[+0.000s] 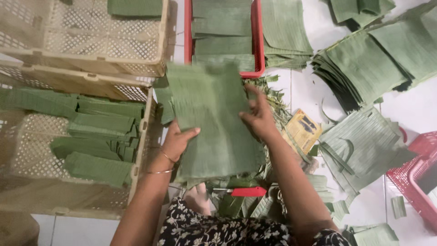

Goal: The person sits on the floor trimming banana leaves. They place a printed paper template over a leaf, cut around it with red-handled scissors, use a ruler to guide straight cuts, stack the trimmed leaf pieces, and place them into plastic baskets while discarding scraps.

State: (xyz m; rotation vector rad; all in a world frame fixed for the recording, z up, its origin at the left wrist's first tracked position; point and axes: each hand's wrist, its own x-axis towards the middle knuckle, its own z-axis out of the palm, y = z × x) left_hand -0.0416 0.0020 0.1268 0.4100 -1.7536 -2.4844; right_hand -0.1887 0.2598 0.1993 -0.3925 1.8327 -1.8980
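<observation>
White tiled floor (414, 109) carries everything, and at the middle of the frame both hands hold a stack of cut banana-leaf sheets (214, 123), rectangular and flat, raised a little above the litter below. On the stack's left edge the left hand (176, 142) grips with the thumb on top and the fingers underneath, pinching the sheets; two thin bangles (163, 165) circle that wrist. From the right side the right hand (260, 117) lies on the top sheet, its fingers (253, 98) spread and pressed flat on the leaf, thumb pointing left. Just below the stack lies a cutter with a red handle (248, 192) among leaf trimmings (273, 98), and the person's black floral-print garment (218, 230) fills the bottom centre. Directly above the stack, at the top centre, a red crate (257, 41) holds folded leaf pieces. Left of the hands, a beige lattice crate (141, 132) is part full of narrower folded leaf strips (98, 132), with another beige crate (91, 45) stacked above it in the upper left. Right of the hands, a yellow printed packet (302, 130) lies on the floor, beyond it loose leaf sheets (364, 143), and in the upper right a fanned pile of cut leaves (368, 68). At the right edge sits a red mesh basket (416, 175)
</observation>
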